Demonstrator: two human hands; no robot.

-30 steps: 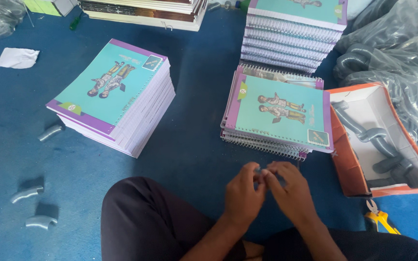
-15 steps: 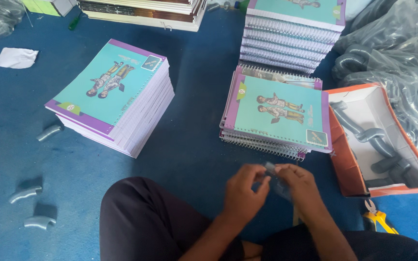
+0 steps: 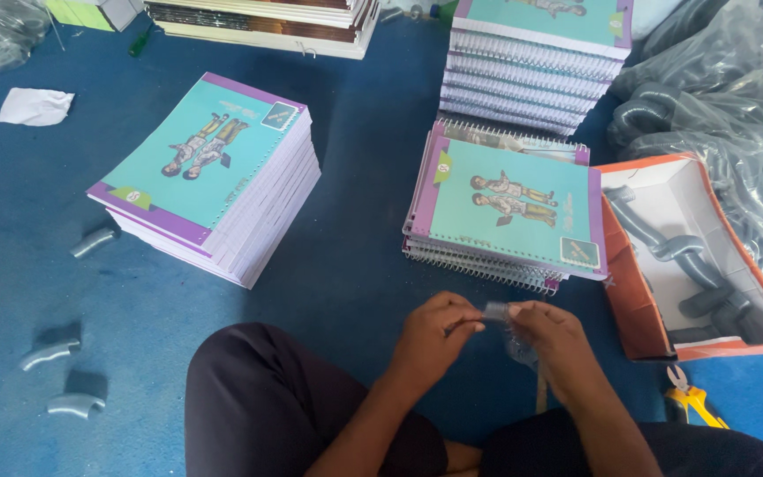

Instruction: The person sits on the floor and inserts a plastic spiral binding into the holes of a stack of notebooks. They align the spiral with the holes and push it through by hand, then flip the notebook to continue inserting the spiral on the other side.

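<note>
I am pinching a short grey plastic spiral binding coil (image 3: 498, 312) between both hands, left hand (image 3: 433, 334) and right hand (image 3: 556, 340) closed on its ends just above my lap, keeping it straight; the spiral-bound teal booklets (image 3: 509, 208) lie right ahead.

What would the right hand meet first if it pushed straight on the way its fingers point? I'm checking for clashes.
The right hand points leftward at the left hand, just past the small grey spiral piece pinched between them. It would probably meet those fingertips first, though depth is hard to judge.
</note>
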